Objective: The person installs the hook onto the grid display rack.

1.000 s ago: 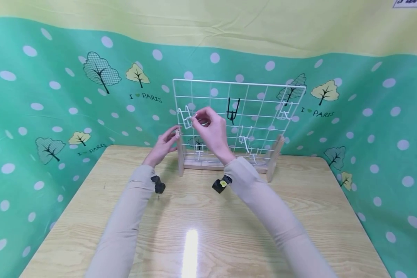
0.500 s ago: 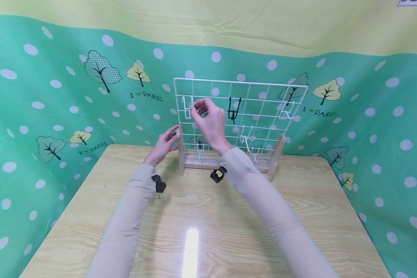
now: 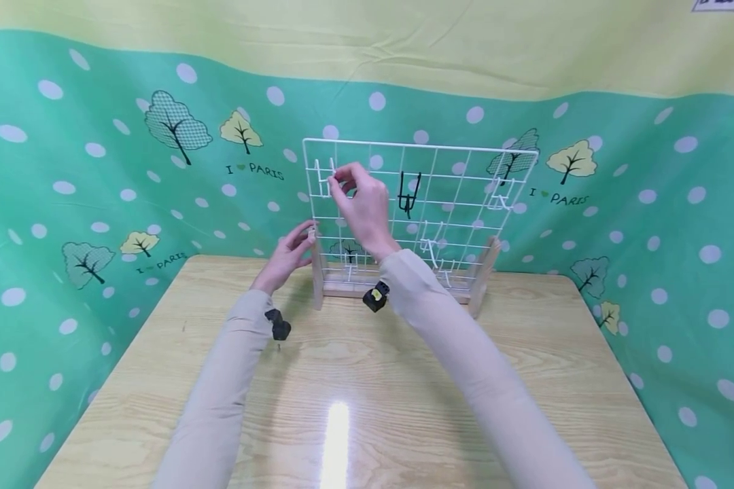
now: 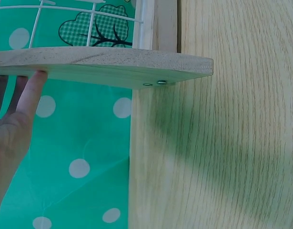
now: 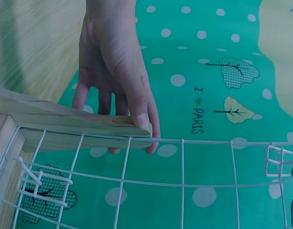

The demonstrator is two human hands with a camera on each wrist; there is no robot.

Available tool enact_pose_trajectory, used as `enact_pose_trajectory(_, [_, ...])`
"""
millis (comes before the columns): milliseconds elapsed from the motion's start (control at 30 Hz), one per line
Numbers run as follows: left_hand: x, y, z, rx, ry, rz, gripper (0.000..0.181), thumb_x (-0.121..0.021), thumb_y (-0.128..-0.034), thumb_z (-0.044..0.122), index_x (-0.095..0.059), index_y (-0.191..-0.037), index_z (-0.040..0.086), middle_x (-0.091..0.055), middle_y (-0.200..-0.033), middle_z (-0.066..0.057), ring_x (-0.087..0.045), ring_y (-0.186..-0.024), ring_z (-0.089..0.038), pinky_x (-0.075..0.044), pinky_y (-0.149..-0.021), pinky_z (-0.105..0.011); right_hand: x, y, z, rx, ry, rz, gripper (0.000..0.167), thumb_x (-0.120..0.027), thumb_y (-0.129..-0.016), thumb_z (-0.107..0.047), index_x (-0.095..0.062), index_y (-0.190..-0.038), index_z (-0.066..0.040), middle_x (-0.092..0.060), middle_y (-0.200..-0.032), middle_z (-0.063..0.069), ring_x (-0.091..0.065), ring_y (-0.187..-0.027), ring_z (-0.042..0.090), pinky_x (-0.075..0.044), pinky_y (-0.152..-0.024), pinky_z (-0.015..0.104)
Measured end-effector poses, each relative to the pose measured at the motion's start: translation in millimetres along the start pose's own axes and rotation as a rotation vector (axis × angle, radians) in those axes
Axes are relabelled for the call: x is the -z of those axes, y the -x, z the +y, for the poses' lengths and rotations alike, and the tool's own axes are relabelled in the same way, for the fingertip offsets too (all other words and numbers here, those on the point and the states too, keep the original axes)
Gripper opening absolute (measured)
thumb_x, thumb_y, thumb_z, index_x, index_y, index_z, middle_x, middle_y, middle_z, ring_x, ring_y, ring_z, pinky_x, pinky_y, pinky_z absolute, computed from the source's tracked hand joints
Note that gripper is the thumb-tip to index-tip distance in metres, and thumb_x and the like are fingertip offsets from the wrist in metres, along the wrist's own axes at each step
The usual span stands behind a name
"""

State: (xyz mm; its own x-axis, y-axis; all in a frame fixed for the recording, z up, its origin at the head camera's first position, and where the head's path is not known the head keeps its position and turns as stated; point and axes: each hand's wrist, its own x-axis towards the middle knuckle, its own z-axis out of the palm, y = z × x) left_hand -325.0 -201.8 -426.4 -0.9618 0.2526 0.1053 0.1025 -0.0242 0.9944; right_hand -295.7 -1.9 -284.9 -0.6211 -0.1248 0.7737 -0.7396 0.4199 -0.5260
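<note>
A white wire grid panel (image 3: 421,145) stands upright in a wooden stand on the table. My left hand (image 3: 284,261) grips the stand's left wooden upright (image 3: 317,272); in the right wrist view the thumb (image 5: 142,121) lies on one side and fingertips show past the other. At the grid's upper left, my right hand (image 3: 367,207) pinches a white wire hook (image 5: 266,162) with two prongs. The hook lies against the top rows of wires; whether it is seated on them I cannot tell. Only the edge of the right hand shows in the right wrist view.
A black double hook (image 3: 408,197) hangs mid-grid. Other white hooks hang at upper right (image 3: 498,202), lower middle and lower left. The wooden table (image 3: 330,380) spreads in front, and a green dotted curtain (image 3: 128,272) surrounds its back and sides.
My right hand has moved up and slightly left, raising the white hook from a lower row to near the grid's top. The left hand has stayed on the upright.
</note>
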Motion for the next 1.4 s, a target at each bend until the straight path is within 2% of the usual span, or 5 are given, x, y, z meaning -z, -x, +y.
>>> enact_pose_trajectory(233, [-2.6,1.0,-1.0,0.009,-0.019,0.009,0.052,-0.049,-0.1028,0.020,-0.031,-0.152,0.017,-0.033,-0.149,-0.021,-0.033,-0.135,-0.035,-0.044,-0.103,-0.047,-6,0.1,3,0.018,0.054,0.024,0.010,-0.065,-0.093,-0.010,-0.066,-0.099,-0.001,-0.070,-0.092,0.008,-0.064,-0.075,0.015,-0.055,-0.066,0.025])
enact_pose_trajectory(467, [-2.3,3.4,-6.6,-0.019,-0.037,0.015,0.051,-0.050,-0.1024,0.023,-0.035,-0.151,0.018,-0.036,-0.147,-0.020,-0.035,-0.134,-0.035,-0.045,-0.101,-0.048,-5,0.7,6,0.053,0.034,0.064,0.009,-0.064,-0.094,-0.009,-0.066,-0.099,-0.002,-0.069,-0.090,0.007,-0.063,-0.074,0.013,-0.051,-0.061,0.016])
enact_pose_trajectory(667, [-3.8,2.7,-8.6,-0.007,-0.022,0.004,0.051,-0.050,-0.1023,0.021,-0.034,-0.151,0.018,-0.037,-0.147,-0.020,-0.035,-0.134,-0.035,-0.045,-0.101,-0.048,-5,0.7,9,0.052,0.039,0.052,0.010,-0.063,-0.094,-0.011,-0.066,-0.099,-0.003,-0.069,-0.092,0.006,-0.062,-0.076,0.013,-0.053,-0.064,0.020])
enact_pose_trajectory(1000, [-14.4,14.0,15.9,0.001,-0.021,-0.010,0.052,-0.046,-0.1037,0.015,-0.028,-0.152,0.009,-0.031,-0.148,-0.025,-0.032,-0.135,-0.040,-0.040,-0.104,-0.054,-10,12.2,8,0.042,0.010,-0.004,0.009,-0.065,-0.093,-0.010,-0.066,-0.098,-0.003,-0.069,-0.091,0.007,-0.062,-0.075,0.014,-0.055,-0.066,0.021])
enact_pose_trajectory(1400, [-14.9,17.5,23.1,0.025,-0.014,0.017,0.055,-0.044,-0.1046,0.018,-0.022,-0.154,0.011,-0.022,-0.154,-0.024,-0.025,-0.139,-0.039,-0.034,-0.108,-0.056,-15,43.8,10,0.019,-0.090,-0.059,0.014,-0.067,-0.092,-0.011,-0.064,-0.100,0.000,-0.068,-0.093,0.009,-0.063,-0.075,0.016,-0.054,-0.063,0.018])
